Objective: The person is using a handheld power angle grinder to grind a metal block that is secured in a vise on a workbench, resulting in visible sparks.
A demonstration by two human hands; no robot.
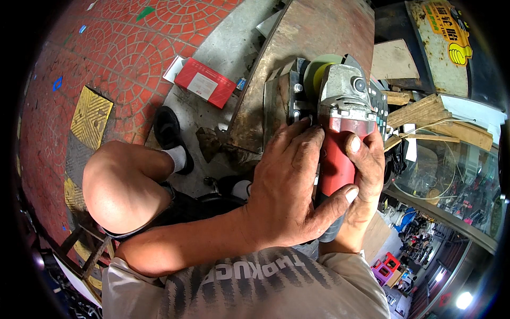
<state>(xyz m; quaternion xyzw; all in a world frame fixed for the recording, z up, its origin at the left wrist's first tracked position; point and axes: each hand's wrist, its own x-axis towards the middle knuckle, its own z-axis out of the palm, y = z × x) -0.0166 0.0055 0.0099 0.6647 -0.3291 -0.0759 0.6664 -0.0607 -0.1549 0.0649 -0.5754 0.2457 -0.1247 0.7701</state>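
Observation:
A red angle grinder (337, 154) with a silver metal head points away from me, its pale disc partly visible at the top. My right hand (366, 170) is closed round its body from the right, thumb on the red casing. My left hand (284, 186) lies along its left side, thumb over the lower body and fingers curled toward a dark metal block (281, 101). That block stands on a rusty metal plate (324, 26), right beside the grinder; the disc's contact with it is hidden.
A red box (212, 72) lies on the concrete left of the plate, near paving (111, 42). Wooden offcuts (419, 114), a rusty panel (435, 37) and a glass case (446, 175) are at right. Below are my bent knee (127, 186) and stools (385, 271).

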